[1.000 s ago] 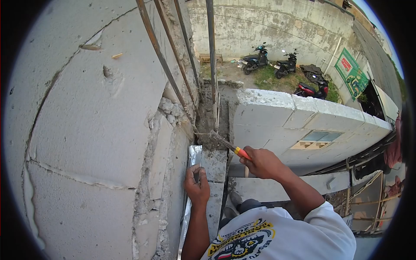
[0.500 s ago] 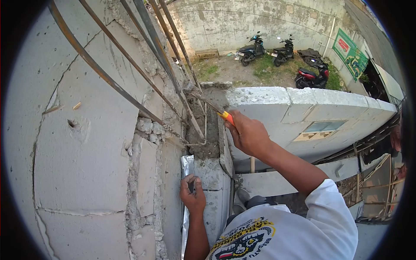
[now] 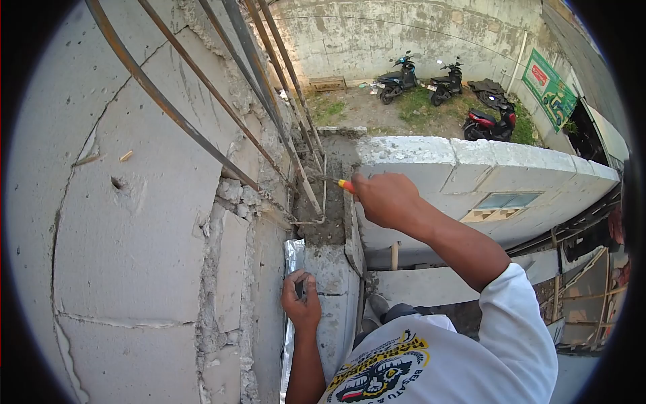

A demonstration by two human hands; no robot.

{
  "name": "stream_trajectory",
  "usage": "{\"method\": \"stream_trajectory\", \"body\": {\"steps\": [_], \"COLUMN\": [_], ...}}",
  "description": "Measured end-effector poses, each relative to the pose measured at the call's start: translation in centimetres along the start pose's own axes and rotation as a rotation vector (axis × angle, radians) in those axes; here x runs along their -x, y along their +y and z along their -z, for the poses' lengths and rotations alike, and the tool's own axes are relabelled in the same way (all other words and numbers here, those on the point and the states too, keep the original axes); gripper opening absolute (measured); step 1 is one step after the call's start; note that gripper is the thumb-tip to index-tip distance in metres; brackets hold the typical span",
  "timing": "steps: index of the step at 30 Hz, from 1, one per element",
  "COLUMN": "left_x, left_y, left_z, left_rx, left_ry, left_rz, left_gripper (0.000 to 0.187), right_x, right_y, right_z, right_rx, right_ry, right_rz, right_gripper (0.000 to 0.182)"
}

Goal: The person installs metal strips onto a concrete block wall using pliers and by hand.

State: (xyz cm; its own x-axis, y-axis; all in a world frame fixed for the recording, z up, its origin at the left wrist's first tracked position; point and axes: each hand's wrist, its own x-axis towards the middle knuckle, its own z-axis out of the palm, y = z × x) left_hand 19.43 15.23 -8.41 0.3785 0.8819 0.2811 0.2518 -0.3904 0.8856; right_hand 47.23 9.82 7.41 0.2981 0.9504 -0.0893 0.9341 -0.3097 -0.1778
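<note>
Head view, only feed I have. My right hand [image 3: 385,198] is closed around a tool [image 3: 334,182] with an orange-and-yellow handle; its thin metal end pokes left into the bars, tip hidden behind them. The tool sits at the top of a narrow gap packed with rough grey mortar [image 3: 328,212], between the big block wall [image 3: 134,222] on the left and the lower white wall [image 3: 464,182] on the right.

My left hand [image 3: 301,299] is curled shut, pinching the edge of a crinkled silver foil strip [image 3: 292,256] that runs down the gap beside a smooth grey block [image 3: 334,289].

Rusty round steel bars [image 3: 222,101] rise slanted from the mortar; a thin wire loop ties them low down. The block wall is pale and pitted, with crumbly broken joints. The white wall has a coarse, chipped top edge.

Below, far off: three parked scooters [image 3: 441,84] on patchy grass, a stained concrete wall behind them, a green sign [image 3: 548,84] at right.
</note>
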Motion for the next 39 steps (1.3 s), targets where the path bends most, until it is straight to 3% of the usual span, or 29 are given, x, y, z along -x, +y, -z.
{"method": "stream_trajectory", "body": {"steps": [2, 3, 5, 9, 14, 18, 20, 24, 27, 29, 33, 35, 36, 38, 39], "left_x": [-0.2, -0.1, -0.1, -0.1, -0.3, -0.5, -0.1, -0.5, -0.5, -0.3, -0.5, -0.8, -0.6, -0.2, -0.7], "left_y": [0.2, 0.3, 0.3, 0.3, 0.4, 0.8, 0.3, 0.5, 0.4, 0.2, -0.2, -0.2, -0.3, -0.1, -0.1], "left_z": [-0.1, 0.0, -0.4, 0.0, 0.1, 0.0, -0.1, 0.0, -0.1, -0.2, -0.2, -0.4, -0.3, -0.1, -0.2], "left_rx": [-0.020, -0.042, -0.005, 0.038, -0.042, -0.052, -0.044, -0.066, -0.052, -0.071, -0.100, -0.096, -0.100, -0.102, -0.093], "left_ry": [0.007, 0.009, 0.017, 0.010, 0.024, 0.028, 0.023, 0.029, 0.043, 0.040, 0.045, 0.049, 0.045, 0.044, 0.046], "left_rz": [-0.020, -0.034, 0.003, 0.033, -0.024, -0.056, -0.030, -0.022, -0.023, -0.029, -0.037, -0.044, -0.043, -0.053, -0.081], "left_gripper": [0.021, 0.021, 0.022, 0.024, 0.022, 0.020, 0.021, 0.023, 0.023, 0.023, 0.023, 0.023, 0.022, 0.022, 0.021], "right_x": [0.7, 0.2, -1.0, -2.5, -3.0, -3.8, -4.4, -4.1, -3.9, -5.1, -5.4, -4.7, -5.1, -5.7, -5.7], "right_y": [-1.1, -0.7, 0.6, 1.2, -0.2, -1.2, -0.6, 0.4, -0.7, -1.0, 0.2, -0.4, -0.7, -1.3, -0.8], "right_z": [2.1, 1.7, -0.1, -1.9, -2.6, -3.6, -4.0, -1.3, -0.8, -2.2, -0.8, -1.2, -1.1, -0.9, -1.3], "right_rx": [-0.183, -0.183, -0.106, 0.013, -0.589, -0.591, -0.258, -0.338, -0.537, -0.445, -0.253, -0.470, -0.471, -0.345, -0.347], "right_ry": [0.251, 0.246, 0.072, -0.065, 0.341, 0.323, -0.072, 0.034, 0.180, -0.314, -0.177, 0.202, 0.195, -0.392, -0.382], "right_rz": [-0.121, -0.121, -0.103, -0.007, 0.004, -0.128, -0.017, 0.071, -0.016, -0.075, 0.053, 0.042, 0.046, -0.078, -0.083], "right_gripper": [0.022, 0.022, 0.021, 0.025, 0.022, 0.024, 0.028, 0.026, 0.029, 0.029, 0.028, 0.028, 0.028, 0.027, 0.027]}}
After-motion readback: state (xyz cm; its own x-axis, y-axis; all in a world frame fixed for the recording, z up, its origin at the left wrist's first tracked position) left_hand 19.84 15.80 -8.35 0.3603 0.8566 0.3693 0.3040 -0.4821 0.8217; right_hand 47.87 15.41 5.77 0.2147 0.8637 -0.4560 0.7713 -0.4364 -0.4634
